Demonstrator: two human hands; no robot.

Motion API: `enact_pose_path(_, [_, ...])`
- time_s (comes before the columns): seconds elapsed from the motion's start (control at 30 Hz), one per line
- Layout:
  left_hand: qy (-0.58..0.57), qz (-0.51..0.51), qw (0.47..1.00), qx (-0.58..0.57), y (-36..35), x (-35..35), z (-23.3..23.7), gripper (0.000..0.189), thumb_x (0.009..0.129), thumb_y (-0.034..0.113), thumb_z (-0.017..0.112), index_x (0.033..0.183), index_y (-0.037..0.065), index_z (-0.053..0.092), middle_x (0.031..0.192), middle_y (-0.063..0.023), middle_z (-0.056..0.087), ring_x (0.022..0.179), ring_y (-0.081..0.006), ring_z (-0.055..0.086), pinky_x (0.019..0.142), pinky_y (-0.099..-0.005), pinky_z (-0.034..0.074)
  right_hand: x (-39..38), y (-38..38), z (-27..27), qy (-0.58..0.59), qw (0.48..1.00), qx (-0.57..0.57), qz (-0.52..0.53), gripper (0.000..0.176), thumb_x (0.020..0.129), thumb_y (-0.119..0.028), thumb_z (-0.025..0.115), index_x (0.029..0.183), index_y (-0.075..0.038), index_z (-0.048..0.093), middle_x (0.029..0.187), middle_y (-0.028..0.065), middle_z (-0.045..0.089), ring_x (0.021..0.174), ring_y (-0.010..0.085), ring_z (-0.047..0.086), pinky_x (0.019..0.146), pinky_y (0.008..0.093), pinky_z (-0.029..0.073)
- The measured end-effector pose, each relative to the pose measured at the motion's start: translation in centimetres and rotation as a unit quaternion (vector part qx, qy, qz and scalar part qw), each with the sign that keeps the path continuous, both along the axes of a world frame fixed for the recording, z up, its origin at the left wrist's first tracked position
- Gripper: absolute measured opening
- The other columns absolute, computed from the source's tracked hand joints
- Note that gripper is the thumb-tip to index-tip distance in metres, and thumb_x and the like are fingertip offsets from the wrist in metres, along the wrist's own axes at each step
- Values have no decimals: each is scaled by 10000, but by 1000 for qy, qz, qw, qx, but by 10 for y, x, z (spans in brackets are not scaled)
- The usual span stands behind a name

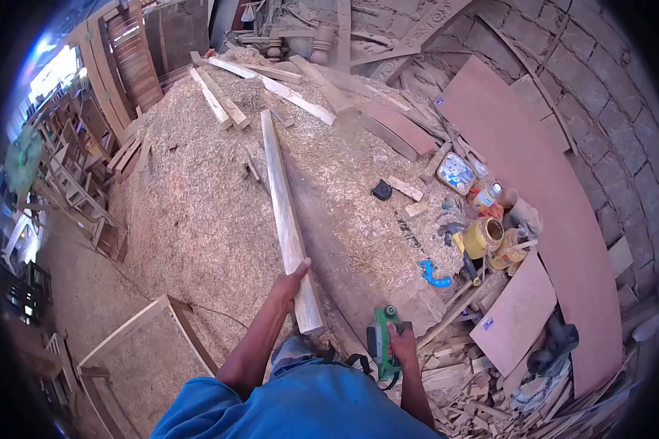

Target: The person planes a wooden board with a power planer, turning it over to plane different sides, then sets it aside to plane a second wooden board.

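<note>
My left hand (293, 284) is closed around the near part of a long pale wooden beam (280, 190). The beam's far end points away over the wood shavings, and its near end is close to my body. In my right hand (403, 344) is a green electric hand planer (381, 336), gripped by its handle at my right side, apart from the beam. Part of each hand's fingers is hidden behind what it holds.
Wood shavings (190, 197) cover the floor, with several planks (300, 99) farther off. A tape measure (381, 190), a blue tool handle (436, 275) and a yellow jar (482, 238) sit at right, near reddish boards (520, 311). A wooden frame (124, 331) lies at left.
</note>
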State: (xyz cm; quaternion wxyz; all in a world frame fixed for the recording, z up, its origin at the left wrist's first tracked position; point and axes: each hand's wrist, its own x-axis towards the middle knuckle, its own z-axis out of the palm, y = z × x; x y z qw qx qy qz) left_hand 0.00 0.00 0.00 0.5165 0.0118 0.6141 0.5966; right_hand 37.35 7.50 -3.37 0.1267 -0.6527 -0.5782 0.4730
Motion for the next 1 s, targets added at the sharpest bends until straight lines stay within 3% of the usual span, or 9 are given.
enact_pose_path(0.07, [-34, 10, 999, -2, -3, 5, 6, 677, 967, 445, 804, 1365, -70, 615, 1009, -192, 763, 823, -315, 776, 721, -462, 654, 6, 1, -7, 1, 1000, 5, -11, 489, 1008, -510, 718, 1027, -23, 683, 644, 91, 637, 477, 186, 623, 438, 351, 511])
enact_pose_path(0.17, [13, 7, 1000, 11, -9, 3, 4, 740, 902, 425, 866, 1336, -105, 588, 1143, -244, 738, 956, -354, 750, 818, -491, 616, -1, -1, -2, 3, 1000, 6, -8, 500, 1014, -502, 714, 961, -6, 677, 628, 77, 616, 473, 181, 611, 441, 350, 511])
enact_pose_path(0.37, [369, -65, 902, -215, -11, 39, 13, 676, 845, 335, 861, 1229, -63, 471, 1167, -347, 685, 1068, -505, 714, 938, -552, 570, 0, 4, -4, 15, 1000, -18, -3, 459, 1029, -478, 704, 1001, -21, 671, 637, 73, 611, 479, 176, 602, 434, 346, 500])
enact_pose_path(0.6, [376, -55, 902, -204, -16, 41, 2, 744, 838, 339, 858, 1289, -80, 441, 1171, -362, 675, 1118, -514, 698, 962, -568, 553, -5, 7, 6, 14, 999, -36, 6, 439, 1047, -458, 687, 1098, -22, 663, 641, 69, 601, 465, 178, 587, 430, 348, 503])
enact_pose_path(0.7, [241, -5, 963, -120, -17, 37, -13, 635, 919, 327, 796, 1305, -79, 497, 1113, -308, 710, 1068, -452, 725, 923, -526, 576, -5, 10, 8, 17, 999, -39, 9, 443, 1048, -459, 685, 1112, -22, 660, 641, 72, 601, 460, 180, 585, 428, 351, 507])
enact_pose_path(0.77, [-27, 40, 998, 32, -12, 33, -33, 546, 978, 339, 737, 1306, -60, 558, 1087, -258, 729, 1009, -409, 734, 892, -504, 591, -2, 11, 1, 14, 999, -35, 11, 436, 1048, -457, 686, 1105, -25, 659, 642, 73, 602, 459, 181, 586, 425, 353, 508])
enact_pose_path(0.8, [-158, 61, 980, 109, -13, 29, -29, 509, 1008, 345, 707, 1306, -50, 588, 1075, -233, 739, 980, -387, 739, 877, -493, 598, -2, 12, 0, 15, 999, -42, 10, 434, 1047, -455, 688, 1100, -26, 657, 643, 73, 603, 457, 180, 585, 423, 354, 508])
enact_pose_path(0.9, [-318, 149, 910, 220, -16, 34, -8, 445, 1053, 372, 643, 1285, -7, 662, 1088, -178, 748, 905, -356, 735, 848, -500, 607, -2, 11, -1, 21, 999, -43, 5, 430, 1045, -453, 692, 1080, -27, 651, 642, 73, 603, 453, 179, 583, 417, 355, 505])
enact_pose_path(1.0, [-346, 136, 880, 296, -14, 32, 7, 610, 1049, 550, 586, 1312, 5, 662, 988, -130, 723, 831, -277, 715, 782, -434, 611, -6, 5, 9, 23, 1000, -14, 0, 433, 1041, -458, 699, 1052, -28, 646, 631, 71, 600, 454, 178, 588, 405, 353, 495])
